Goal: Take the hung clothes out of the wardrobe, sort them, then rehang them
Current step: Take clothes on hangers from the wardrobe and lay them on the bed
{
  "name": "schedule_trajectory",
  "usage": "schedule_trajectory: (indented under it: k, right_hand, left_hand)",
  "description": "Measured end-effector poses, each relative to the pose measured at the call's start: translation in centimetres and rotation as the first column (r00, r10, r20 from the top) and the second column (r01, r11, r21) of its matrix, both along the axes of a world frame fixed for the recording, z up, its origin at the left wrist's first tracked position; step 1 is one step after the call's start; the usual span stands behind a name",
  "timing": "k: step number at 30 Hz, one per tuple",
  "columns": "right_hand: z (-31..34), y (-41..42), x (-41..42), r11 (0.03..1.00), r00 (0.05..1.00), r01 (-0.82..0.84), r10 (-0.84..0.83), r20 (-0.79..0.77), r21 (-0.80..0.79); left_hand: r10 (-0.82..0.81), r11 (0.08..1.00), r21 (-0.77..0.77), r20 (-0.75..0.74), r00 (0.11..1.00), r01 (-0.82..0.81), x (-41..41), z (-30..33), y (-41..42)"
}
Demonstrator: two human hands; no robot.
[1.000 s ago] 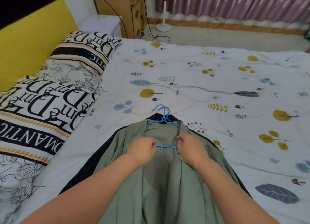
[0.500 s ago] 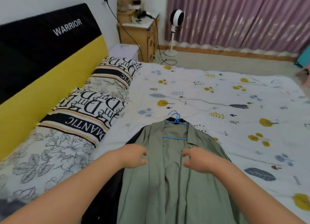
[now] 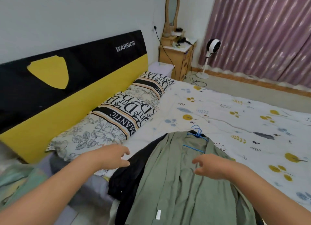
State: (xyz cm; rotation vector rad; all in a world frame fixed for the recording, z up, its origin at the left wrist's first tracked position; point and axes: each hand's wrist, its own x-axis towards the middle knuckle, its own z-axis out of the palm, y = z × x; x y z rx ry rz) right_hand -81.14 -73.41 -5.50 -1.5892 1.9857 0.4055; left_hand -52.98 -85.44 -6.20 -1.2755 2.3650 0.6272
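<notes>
A head-worn camera looks down over a bed covered with a white sheet [image 3: 218, 110] printed with yellow, blue and grey leaves. On the near part of the bed lies a sage-green open-front shirt [image 3: 185, 187], spread flat with its collar pointing away. It is on a thin blue wire hanger [image 3: 196, 137]; two blue hooks show just beyond the collar, and the hanger's bar is visible inside the neckline. A black garment [image 3: 133, 176] lies underneath the shirt, sticking out along its left side.

Both bare forearms reach in from the bottom edge. The left hand [image 3: 114, 157] hovers above the left edge of the black garment, its grip released, fingers loosely spread and holding nothing. The right hand [image 3: 212, 165] hovers over the chest of the green shirt, fingers relaxed and slightly curled, grip also empty.

To the left, two pillows [image 3: 117, 117] with black lettering and floral print rest against a black and yellow headboard [image 3: 67, 83] marked "WARRIOR". Beyond stand a wooden bedside cabinet [image 3: 176, 59], a small white standing fan [image 3: 212, 48] and mauve curtains [image 3: 260, 31].
</notes>
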Motion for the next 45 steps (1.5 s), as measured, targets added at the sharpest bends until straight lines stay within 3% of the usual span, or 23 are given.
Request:
schedule_trajectory:
  k: [9, 18, 26, 37, 45]
  right_hand:
    - [0.1, 2.0, 2.2, 0.952, 0.952, -0.305, 0.306, -0.031, 0.028]
    - [1.0, 4.4, 11.0, 0.785, 0.786, -0.618, 0.618, -0.036, -0.031]
    - [2.5, 8.2, 24.9, 0.520, 0.522, -0.852, 0.853, -0.017, -0.058]
    - [2.1, 15.6, 47.7, 0.297, 0.290, -0.943, 0.955, 0.069, -0.147]
    - [2.9, 21.2, 60.7, 0.010, 0.003, -0.991, 0.999, 0.051, -0.135]
  left_hand:
    - [0.279, 0.960, -0.014, 0.003, 0.960, -0.279, 3.7, -0.5, 10.8]
    - [0.502, 0.865, 0.001, -0.016, 0.865, -0.502, 9.5, -0.5, 22.1]
    - [0.744, 0.668, -0.002, -0.014, 0.668, -0.744, 20.3, 0.1, 31.4]
    - [0.939, 0.345, -0.025, -0.002, 0.345, -0.938, 38.3, 2.0, 46.7]
    - [0.997, 0.055, 0.014, -0.057, 0.054, -0.998, 45.7, 1.5, 55.2]
